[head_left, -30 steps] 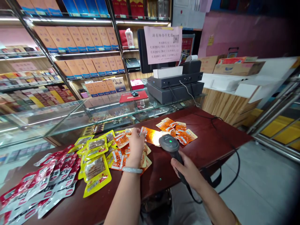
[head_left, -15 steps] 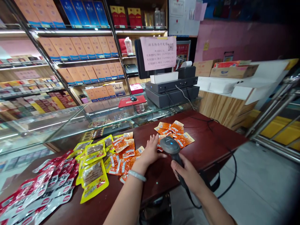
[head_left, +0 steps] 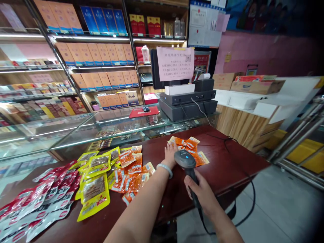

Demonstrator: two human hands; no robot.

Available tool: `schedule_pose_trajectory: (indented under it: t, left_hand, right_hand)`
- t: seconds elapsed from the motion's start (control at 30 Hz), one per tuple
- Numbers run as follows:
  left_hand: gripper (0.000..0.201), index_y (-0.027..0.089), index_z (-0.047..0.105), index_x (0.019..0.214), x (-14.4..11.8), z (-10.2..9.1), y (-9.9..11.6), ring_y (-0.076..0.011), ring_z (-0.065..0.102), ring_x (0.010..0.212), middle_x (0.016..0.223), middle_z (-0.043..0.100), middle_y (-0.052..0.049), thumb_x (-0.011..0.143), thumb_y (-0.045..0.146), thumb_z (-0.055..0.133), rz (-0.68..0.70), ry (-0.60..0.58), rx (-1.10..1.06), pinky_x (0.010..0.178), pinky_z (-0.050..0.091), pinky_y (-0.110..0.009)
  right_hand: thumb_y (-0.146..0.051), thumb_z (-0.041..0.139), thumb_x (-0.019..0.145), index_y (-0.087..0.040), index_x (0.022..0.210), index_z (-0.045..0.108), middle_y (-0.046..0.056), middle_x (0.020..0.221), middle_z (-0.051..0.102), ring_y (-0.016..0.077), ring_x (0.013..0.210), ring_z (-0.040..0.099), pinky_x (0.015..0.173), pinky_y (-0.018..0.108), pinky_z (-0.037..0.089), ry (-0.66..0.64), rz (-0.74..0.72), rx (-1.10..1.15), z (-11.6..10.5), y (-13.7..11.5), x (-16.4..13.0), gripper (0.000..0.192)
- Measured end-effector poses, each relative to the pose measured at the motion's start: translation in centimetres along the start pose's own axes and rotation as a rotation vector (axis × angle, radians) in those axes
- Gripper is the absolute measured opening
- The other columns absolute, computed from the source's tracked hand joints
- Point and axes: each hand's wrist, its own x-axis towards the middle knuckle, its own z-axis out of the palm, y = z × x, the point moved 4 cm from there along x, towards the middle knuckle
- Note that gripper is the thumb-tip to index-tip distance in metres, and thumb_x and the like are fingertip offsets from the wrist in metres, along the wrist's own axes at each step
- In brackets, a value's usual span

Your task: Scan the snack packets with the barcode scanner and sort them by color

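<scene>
My right hand (head_left: pixel 199 189) is wrapped round the handle of a dark grey barcode scanner (head_left: pixel 185 159), whose head shows a small blue light and whose cable hangs below. My left hand (head_left: pixel 170 153), with a pale bangle at the wrist, reaches forward, fingers spread, at the left edge of the farther pile of orange snack packets (head_left: pixel 191 144). The scanner head hides part of that pile. Left of my forearm lie more orange packets (head_left: pixel 134 165), then yellow snack packets (head_left: pixel 95 190), then red and silver packets (head_left: pixel 48 199).
Everything lies on a dark red table (head_left: pixel 222 162). Behind stands a glass counter (head_left: pixel 111 118) with a mouse on a red mat (head_left: pixel 143 112) and a cash register (head_left: pixel 187 108). A black cable (head_left: pixel 254 189) loops off the table's right side. Boxed goods fill the shelves.
My left hand has moved forward, away from the near orange packets to the farther pile. Some packets in that pile have shifted. The scanner stays in my right hand; the view has tilted slightly.
</scene>
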Motion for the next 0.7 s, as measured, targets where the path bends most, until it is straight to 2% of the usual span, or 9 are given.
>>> schedule_pose_trajectory:
  t: [0.07, 0.17, 0.27, 0.33, 0.4, 0.43, 0.53, 0.6, 0.7]
  left_hand:
    - [0.096, 0.005, 0.016, 0.158, 1.0, 0.8, 2.2, -0.0393, 0.009, 0.153, 0.163, 0.015, -0.027, 0.089, 0.067, 0.04, 0.028, -0.006, -0.049, 0.123, 0.01, -0.053]
    - [0.089, 0.012, 0.016, 0.159, 1.8, 0.9, 4.6, -0.0371, 0.007, 0.154, 0.164, 0.015, -0.023, 0.091, 0.065, 0.037, 0.096, 0.0, -0.119, 0.122, 0.011, -0.055]
    - [0.081, 0.016, 0.018, 0.159, 1.2, -0.8, 3.9, -0.0356, 0.006, 0.154, 0.165, 0.016, -0.019, 0.094, 0.058, 0.04, 0.107, 0.018, -0.11, 0.122, 0.009, -0.056]
    - [0.076, 0.017, 0.022, 0.158, -0.8, -2.4, 1.7, -0.0363, 0.009, 0.154, 0.165, 0.02, -0.018, 0.094, 0.051, 0.043, 0.084, -0.019, -0.061, 0.121, 0.011, -0.059]
    - [0.067, 0.02, 0.03, 0.156, -4.1, -4.1, -1.5, -0.036, 0.017, 0.152, 0.163, 0.026, -0.016, 0.095, 0.043, 0.045, 0.082, -0.051, -0.007, 0.119, 0.016, -0.061]
    - [0.061, 0.022, 0.033, 0.155, -6.2, -5.0, -3.0, -0.0338, 0.022, 0.151, 0.162, 0.031, -0.015, 0.096, 0.038, 0.043, 0.137, -0.033, 0.02, 0.12, 0.017, -0.059]
    - [0.052, 0.021, 0.051, 0.144, -12.8, -7.5, -8.2, -0.0283, 0.042, 0.141, 0.15, 0.05, -0.014, 0.092, 0.031, 0.051, 0.154, 0.043, 0.119, 0.116, 0.03, -0.043]
    - [0.045, 0.021, 0.062, 0.132, -16.4, -8.6, -11.5, -0.0286, 0.054, 0.127, 0.134, 0.061, -0.015, 0.087, 0.027, 0.058, 0.041, 0.057, 0.214, 0.107, 0.039, -0.04]
    - [0.045, 0.024, 0.066, 0.121, -19.5, -9.8, -14.6, -0.0342, 0.051, 0.124, 0.129, 0.061, -0.014, 0.078, 0.035, 0.071, -0.114, 0.076, 0.348, 0.103, 0.039, -0.045]
  right_hand:
    - [-0.058, 0.069, 0.084, -0.022, 0.101, 0.055, -0.009, 0.059, 0.044, 0.0077, 0.045, 0.038, 0.043, 0.019, 0.032, 0.018, 0.009, -0.017, -0.6, 0.0, 0.0, 0.042]
    - [-0.056, 0.071, 0.084, -0.023, 0.092, 0.053, -0.008, 0.06, 0.046, 0.0082, 0.046, 0.039, 0.043, 0.02, 0.033, 0.045, 0.017, -0.034, -1.4, 0.0, -0.3, 0.039]
    - [-0.056, 0.072, 0.082, -0.023, 0.087, 0.051, -0.006, 0.062, 0.049, 0.0087, 0.047, 0.041, 0.043, 0.02, 0.034, 0.051, 0.041, -0.035, -1.4, 0.2, -0.7, 0.04]
    - [-0.057, 0.073, 0.082, -0.023, 0.088, 0.051, -0.006, 0.063, 0.051, 0.0085, 0.048, 0.042, 0.044, 0.021, 0.034, 0.031, 0.071, -0.03, -0.9, 0.7, -1.1, 0.041]
    - [-0.056, 0.073, 0.082, -0.022, 0.09, 0.051, -0.005, 0.064, 0.051, 0.008, 0.048, 0.043, 0.045, 0.02, 0.034, -0.007, 0.1, -0.014, 0.0, 1.2, -1.6, 0.041]
    - [-0.056, 0.073, 0.082, -0.022, 0.092, 0.052, -0.006, 0.064, 0.051, 0.0077, 0.048, 0.042, 0.044, 0.02, 0.034, -0.028, 0.113, -0.009, 0.5, 1.5, -1.8, 0.041]
    - [-0.057, 0.073, 0.081, -0.021, 0.103, 0.052, -0.007, 0.061, 0.05, 0.008, 0.046, 0.041, 0.043, 0.02, 0.033, -0.082, 0.134, -0.037, 2.0, 2.4, -2.2, 0.047]
    - [-0.058, 0.072, 0.081, -0.02, 0.108, 0.052, -0.008, 0.057, 0.049, 0.0087, 0.044, 0.041, 0.042, 0.02, 0.033, -0.12, 0.131, -0.089, 2.9, 2.8, -2.4, 0.05]
    - [-0.058, 0.071, 0.082, -0.02, 0.108, 0.053, -0.009, 0.055, 0.049, 0.0095, 0.043, 0.042, 0.043, 0.021, 0.034, -0.172, 0.126, -0.139, 4.0, 3.0, -2.7, 0.05]
